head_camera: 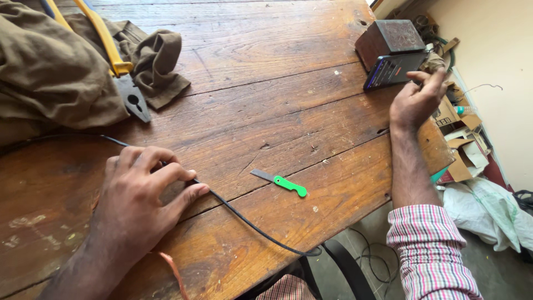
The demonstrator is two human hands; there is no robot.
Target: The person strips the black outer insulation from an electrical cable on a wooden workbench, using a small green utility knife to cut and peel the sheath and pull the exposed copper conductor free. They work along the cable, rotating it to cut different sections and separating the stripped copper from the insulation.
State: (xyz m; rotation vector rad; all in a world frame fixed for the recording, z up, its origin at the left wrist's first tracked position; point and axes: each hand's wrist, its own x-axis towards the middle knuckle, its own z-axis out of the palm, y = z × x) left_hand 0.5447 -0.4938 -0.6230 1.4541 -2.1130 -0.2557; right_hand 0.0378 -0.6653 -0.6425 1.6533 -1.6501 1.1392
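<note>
The left hand [141, 191] is laid flat-ish on the wooden table [266, 100], fingers curled down over a thin black cable [244, 221], which is pinned against the boards rather than pinched between fingertips. The cable is seen running in from the left edge, passing under that hand, then trailing across the planks and off the near edge of the table. No cut, stripped end or bared wire can be made out along the visible run, so the cable is judged untouched as yet; whatever is to be done to it appears barely begun.

Just beyond the cable a small knife with a bright green handle [280, 182] is left lying, its short grey blade exposed, apart from both hands. It is not held by anyone.

The right hand [417, 100] is raised at the far right edge of the table, fingers loosely half-curled and nothing visibly gripped; the fingertips are brought close to a dark phone [391, 70] propped against a small brown box [388, 38]. Whether the screen is actually touched cannot be told.

At the upper left, yellow-handled pliers [123, 78] are seen with dull metal jaws resting partly on a crumpled olive-brown cloth [50, 66], soft and heavily creased. The table is worn, scratched timber with open seams and pale paint flecks. A checked sleeve [427, 244] is noted on the right arm, and torn cardboard [463, 144] lies on the floor beyond.
</note>
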